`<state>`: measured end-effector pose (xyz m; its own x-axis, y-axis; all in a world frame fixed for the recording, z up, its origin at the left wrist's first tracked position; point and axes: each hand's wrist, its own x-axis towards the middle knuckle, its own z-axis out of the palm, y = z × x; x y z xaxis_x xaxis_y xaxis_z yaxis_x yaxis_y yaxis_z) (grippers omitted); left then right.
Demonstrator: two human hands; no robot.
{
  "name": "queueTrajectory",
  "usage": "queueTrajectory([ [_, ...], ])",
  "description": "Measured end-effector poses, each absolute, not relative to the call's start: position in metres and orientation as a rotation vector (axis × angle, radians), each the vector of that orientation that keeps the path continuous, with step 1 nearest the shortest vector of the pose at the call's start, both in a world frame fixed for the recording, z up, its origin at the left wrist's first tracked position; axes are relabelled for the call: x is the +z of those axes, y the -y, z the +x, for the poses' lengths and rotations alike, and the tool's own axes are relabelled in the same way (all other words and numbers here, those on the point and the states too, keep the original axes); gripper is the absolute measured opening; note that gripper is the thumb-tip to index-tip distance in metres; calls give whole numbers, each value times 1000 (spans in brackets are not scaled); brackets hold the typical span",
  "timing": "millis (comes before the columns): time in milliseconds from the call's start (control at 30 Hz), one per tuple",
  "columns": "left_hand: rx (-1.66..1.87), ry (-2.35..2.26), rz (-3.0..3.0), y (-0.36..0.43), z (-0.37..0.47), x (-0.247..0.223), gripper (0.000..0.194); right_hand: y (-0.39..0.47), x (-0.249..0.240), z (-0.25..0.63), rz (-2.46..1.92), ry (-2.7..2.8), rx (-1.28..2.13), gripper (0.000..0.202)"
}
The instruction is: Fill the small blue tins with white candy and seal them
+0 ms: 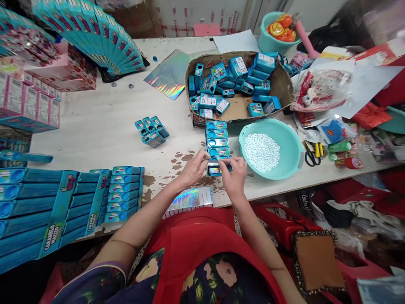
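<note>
In front of me on the white table stands a row of small blue boxes with round holes in their tops. At its near end my left hand and my right hand pinch the two ends of a small box's top edge, fingertips closed. Right of the row sits a turquoise bowl holding small white pieces. Just behind the row is a cardboard box with many loose blue boxes inside. A few more blue boxes stand in a cluster to the left.
Stacked blue display boxes fill the near left, with pink boxes behind them. Scissors lie right of the bowl. A holographic sheet lies at the back, and a holographic packet is at the front edge.
</note>
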<state>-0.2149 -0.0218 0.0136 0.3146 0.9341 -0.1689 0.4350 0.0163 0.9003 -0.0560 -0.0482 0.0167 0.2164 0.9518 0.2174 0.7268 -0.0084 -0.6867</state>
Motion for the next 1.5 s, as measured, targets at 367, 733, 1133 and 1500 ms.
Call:
queueTrajectory([
  [367, 750, -1565, 1449, 44, -189, -38, 43, 25, -12, -47, -1806, 1116, 816, 35],
  [733, -143, -1662, 1747, 95, -259, -93, 44, 84, -61, -26, -1731, 854, 882, 34],
  [1133, 13, -1389, 1541, 108, -276, -105, 26, 137, -118, -63, -1833, 1558, 1211, 25],
  [1500, 20, -1469, 1558, 104, -274, -106, 28, 138, -100, -83, -1373, 2591, 605, 34],
])
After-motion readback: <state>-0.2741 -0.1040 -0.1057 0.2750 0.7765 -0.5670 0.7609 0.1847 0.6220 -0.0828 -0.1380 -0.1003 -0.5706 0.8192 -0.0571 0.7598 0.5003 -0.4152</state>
